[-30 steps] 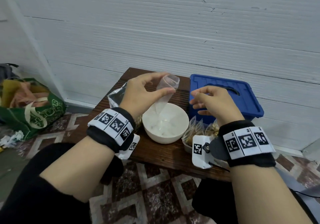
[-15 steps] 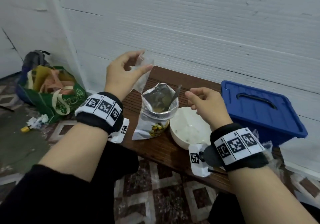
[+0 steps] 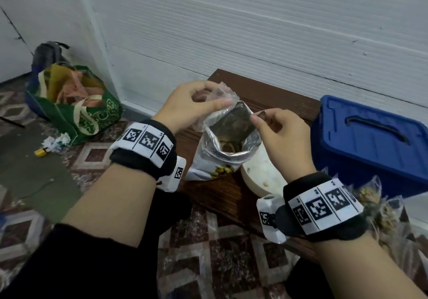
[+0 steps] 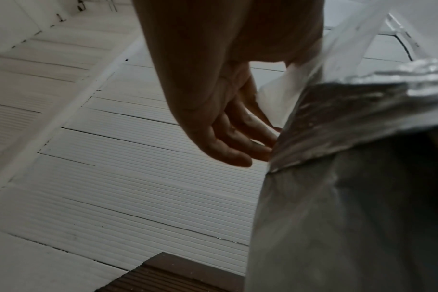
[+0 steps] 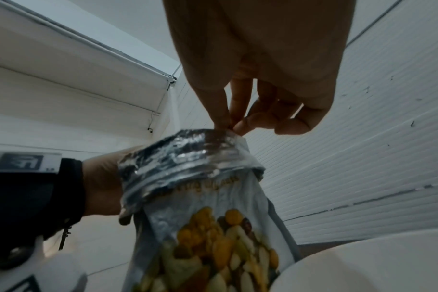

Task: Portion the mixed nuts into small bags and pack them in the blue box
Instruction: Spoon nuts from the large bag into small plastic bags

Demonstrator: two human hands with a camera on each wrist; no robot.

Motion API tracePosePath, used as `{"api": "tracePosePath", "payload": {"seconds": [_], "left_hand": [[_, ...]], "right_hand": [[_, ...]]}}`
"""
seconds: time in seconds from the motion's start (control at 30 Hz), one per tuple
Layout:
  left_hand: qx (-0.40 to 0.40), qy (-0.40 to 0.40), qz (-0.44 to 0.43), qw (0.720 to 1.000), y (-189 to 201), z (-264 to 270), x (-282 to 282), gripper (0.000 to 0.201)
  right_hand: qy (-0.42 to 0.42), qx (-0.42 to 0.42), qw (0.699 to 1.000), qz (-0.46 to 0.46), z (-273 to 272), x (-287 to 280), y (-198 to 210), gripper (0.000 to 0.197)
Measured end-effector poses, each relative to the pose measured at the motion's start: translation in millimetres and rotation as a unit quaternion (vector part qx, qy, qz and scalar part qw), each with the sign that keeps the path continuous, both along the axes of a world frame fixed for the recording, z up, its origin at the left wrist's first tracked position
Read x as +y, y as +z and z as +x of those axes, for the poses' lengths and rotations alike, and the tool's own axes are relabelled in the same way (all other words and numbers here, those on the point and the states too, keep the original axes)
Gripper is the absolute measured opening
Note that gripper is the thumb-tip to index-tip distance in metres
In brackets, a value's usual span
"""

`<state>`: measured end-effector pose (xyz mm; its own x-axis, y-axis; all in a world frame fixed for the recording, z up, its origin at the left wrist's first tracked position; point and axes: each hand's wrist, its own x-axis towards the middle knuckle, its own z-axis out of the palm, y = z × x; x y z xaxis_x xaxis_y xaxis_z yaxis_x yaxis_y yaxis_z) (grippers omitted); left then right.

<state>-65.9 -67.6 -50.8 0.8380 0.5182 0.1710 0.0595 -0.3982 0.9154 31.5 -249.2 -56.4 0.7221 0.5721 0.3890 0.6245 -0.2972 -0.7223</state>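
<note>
White ribbed panels (image 3: 254, 32) wall the room behind your dark slatted wooden table (image 3: 217, 197), a green tote (image 3: 76, 113) slumped on patterned tiles (image 3: 208, 252) at left. Your left hand (image 3: 185, 106) pinches a small clear bag (image 3: 222, 99) beside the foil nut pouch (image 3: 227, 146), whose rim your right hand (image 3: 282, 136) pinches; the white bowl (image 3: 261, 176) and lidded blue box (image 3: 370, 141) sit rightward.

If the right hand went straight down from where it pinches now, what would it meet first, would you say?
Most likely the open mouth of the foil nut bag: the right hand pinches its rim, directly above the opening.
</note>
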Motion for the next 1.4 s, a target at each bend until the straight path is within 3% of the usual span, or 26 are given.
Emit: {"api": "tracePosePath", "payload": {"seconds": [0.17,0.27,0.47,0.6,0.9,1.27,1.4], "left_hand": [[-0.002,-0.014,0.008,1.000,-1.7,-1.5,0.5,0.054],[0.006,-0.017,0.002,1.000,-1.7,-2.5,0.3,0.054],[0.011,-0.037,-0.007,0.999,-1.3,-3.7,-1.6,0.052],[0.014,-0.046,0.008,0.999,-3.1,-2.8,-3.5,0.051],[0.012,-0.066,0.007,0.998,-3.2,-3.9,-6.6,0.046],[0.004,-0.053,-0.003,0.999,0.4,-7.6,-9.2,0.043],[0.002,-0.047,-0.019,0.999,4.5,-9.3,-11.9,0.037]], "right_hand": [[-0.014,-0.136,0.990,0.031,2.5,-5.2,0.9,0.007],[-0.003,-0.177,0.983,0.055,3.5,-6.0,-0.3,0.008],[0.019,-0.222,0.975,0.005,-7.3,-0.7,-16.8,0.011],[0.008,-0.152,0.988,-0.022,-8.9,0.2,-15.5,0.012],[-0.016,0.007,1.000,0.021,-10.5,-1.2,-7.2,0.015],[-0.132,0.179,0.967,0.125,3.8,-5.6,-3.8,0.028],[-0.161,0.206,0.956,0.133,10.0,-9.3,-2.0,0.031]]}}
